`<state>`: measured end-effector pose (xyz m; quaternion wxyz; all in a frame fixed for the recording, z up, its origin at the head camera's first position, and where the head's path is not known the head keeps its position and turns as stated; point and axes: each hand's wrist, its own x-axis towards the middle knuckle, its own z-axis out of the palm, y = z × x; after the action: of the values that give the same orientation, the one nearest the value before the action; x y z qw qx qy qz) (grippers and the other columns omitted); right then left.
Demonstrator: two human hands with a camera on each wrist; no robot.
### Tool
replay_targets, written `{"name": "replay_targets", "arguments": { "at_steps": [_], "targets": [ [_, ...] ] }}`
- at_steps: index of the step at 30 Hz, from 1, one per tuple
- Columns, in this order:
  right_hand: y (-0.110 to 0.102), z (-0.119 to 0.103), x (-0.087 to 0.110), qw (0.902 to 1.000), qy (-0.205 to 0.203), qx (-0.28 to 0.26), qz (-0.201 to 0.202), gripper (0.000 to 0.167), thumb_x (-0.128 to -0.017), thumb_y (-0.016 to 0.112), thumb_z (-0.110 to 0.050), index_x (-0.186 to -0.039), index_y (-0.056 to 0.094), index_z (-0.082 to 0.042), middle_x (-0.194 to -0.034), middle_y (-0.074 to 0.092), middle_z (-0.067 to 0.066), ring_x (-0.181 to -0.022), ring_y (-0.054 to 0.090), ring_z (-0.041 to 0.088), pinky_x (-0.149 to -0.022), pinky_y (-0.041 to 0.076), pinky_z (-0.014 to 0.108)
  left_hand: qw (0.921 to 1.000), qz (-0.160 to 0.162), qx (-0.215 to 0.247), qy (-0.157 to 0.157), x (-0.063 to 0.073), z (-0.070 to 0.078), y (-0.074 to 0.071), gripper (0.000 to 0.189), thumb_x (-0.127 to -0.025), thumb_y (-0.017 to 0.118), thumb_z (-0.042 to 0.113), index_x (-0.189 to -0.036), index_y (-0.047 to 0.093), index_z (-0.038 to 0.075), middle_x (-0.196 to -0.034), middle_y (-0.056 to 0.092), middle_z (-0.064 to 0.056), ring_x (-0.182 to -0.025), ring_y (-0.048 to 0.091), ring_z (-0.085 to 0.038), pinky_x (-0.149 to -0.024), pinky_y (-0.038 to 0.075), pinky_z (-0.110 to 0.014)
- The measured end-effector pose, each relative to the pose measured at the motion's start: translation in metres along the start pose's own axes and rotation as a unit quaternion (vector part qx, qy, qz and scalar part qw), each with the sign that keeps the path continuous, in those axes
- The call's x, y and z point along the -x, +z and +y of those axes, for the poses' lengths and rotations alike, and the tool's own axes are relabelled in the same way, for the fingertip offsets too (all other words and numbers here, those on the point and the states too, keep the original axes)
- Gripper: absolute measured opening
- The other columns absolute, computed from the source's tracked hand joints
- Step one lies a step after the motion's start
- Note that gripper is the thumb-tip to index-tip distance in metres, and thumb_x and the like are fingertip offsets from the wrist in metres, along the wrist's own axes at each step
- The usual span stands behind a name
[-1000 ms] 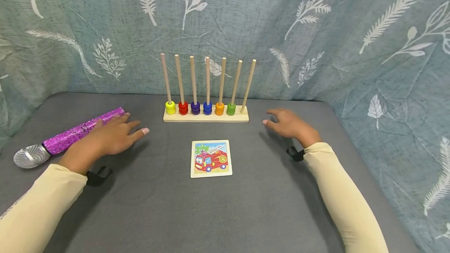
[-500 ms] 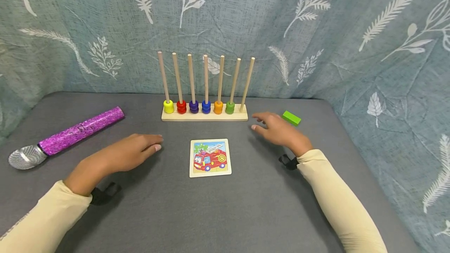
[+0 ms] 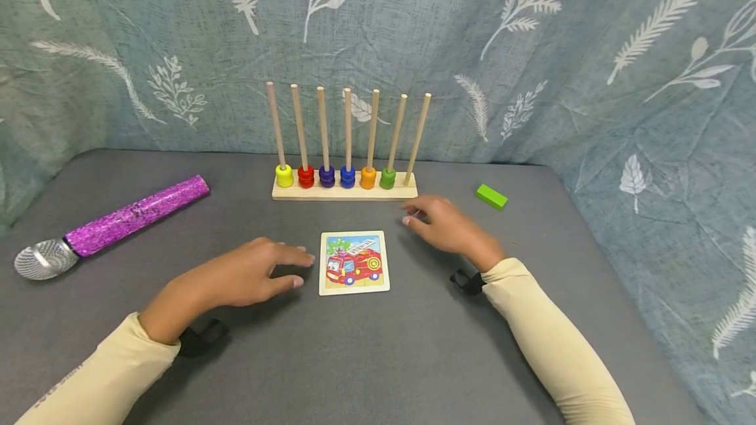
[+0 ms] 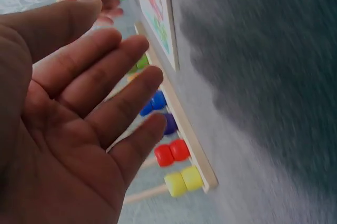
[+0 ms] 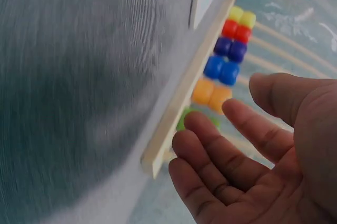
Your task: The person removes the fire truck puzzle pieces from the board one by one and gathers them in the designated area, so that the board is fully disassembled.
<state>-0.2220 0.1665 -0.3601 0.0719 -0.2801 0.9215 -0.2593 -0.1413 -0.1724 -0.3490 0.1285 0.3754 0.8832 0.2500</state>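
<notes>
A square picture puzzle (image 3: 354, 263) with a red fire truck in a pale frame lies mid-table. Just left of it, my left hand (image 3: 248, 274) hovers with fingers extended toward its edge and holds nothing. My right hand (image 3: 443, 223) is beyond the puzzle's upper right, near the right end of a wooden peg rack (image 3: 345, 193); its fingers are relaxed around empty air. Colored beads sit low on the rack's pegs, among them yellow beads (image 3: 285, 176) and green beads (image 3: 387, 178), while the rightmost peg (image 3: 418, 140) is bare. In the left wrist view the left palm (image 4: 73, 145) faces the camera.
A glittery purple microphone (image 3: 136, 215) with a silver head lies at the left. At the back right lies a small green block (image 3: 491, 197). A leaf-patterned curtain (image 3: 378, 38) hangs behind the grey table (image 3: 378, 359).
My left hand has moved away from the microphone, rightward to the puzzle's left side. The right hand has come left and nearer, uncovering the green block behind it.
</notes>
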Motion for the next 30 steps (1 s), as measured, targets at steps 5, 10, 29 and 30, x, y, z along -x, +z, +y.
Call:
{"name": "replay_targets", "arguments": {
  "at_steps": [5,10,29,30],
  "targets": [
    [0.012,-0.008,-0.003,0.9997,-0.021,-0.010,-0.012,0.033,-0.099,0.059,-0.018,-0.127,0.063,-0.002,-0.116,0.066,0.010,-0.100,0.062,0.019,-0.085,0.050,0.037,0.9989,-0.026,0.032,0.021,-0.008,0.007,0.008,0.032,-0.095,0.060,0.004,-0.127,0.065,0.002,-0.129,0.061,-0.012,-0.122,0.054,-0.031,-0.096,0.044,-0.053],
    [0.020,-0.013,-0.004,0.9989,-0.038,-0.022,-0.015,0.031,-0.100,0.057,-0.018,-0.127,0.063,-0.004,-0.114,0.066,0.007,-0.097,0.061,0.015,-0.083,0.050,0.034,0.9972,-0.055,0.034,0.037,-0.015,0.011,0.014,0.033,-0.094,0.062,0.002,-0.127,0.064,0.001,-0.127,0.063,-0.006,-0.120,0.056,-0.022,-0.095,0.047,-0.047],
    [0.029,-0.028,-0.014,0.9941,-0.093,-0.045,-0.034,0.030,-0.099,0.057,-0.017,-0.124,0.065,-0.003,-0.107,0.067,0.004,-0.091,0.061,0.011,-0.079,0.050,0.029,0.9920,-0.076,0.061,0.079,-0.035,0.008,0.025,0.043,-0.088,0.057,-0.013,-0.127,0.064,0.001,-0.135,0.057,-0.011,-0.126,0.052,-0.026,-0.097,0.045,-0.045],
    [0.029,-0.029,-0.015,0.9939,-0.095,-0.044,-0.035,0.030,-0.099,0.057,-0.017,-0.124,0.065,-0.003,-0.105,0.066,0.004,-0.089,0.060,0.011,-0.078,0.049,0.029,0.9919,-0.077,0.063,0.079,-0.036,0.008,0.024,0.042,-0.088,0.057,-0.013,-0.127,0.064,0.002,-0.135,0.058,-0.010,-0.124,0.053,-0.024,-0.096,0.046,-0.043]
  ]
}}
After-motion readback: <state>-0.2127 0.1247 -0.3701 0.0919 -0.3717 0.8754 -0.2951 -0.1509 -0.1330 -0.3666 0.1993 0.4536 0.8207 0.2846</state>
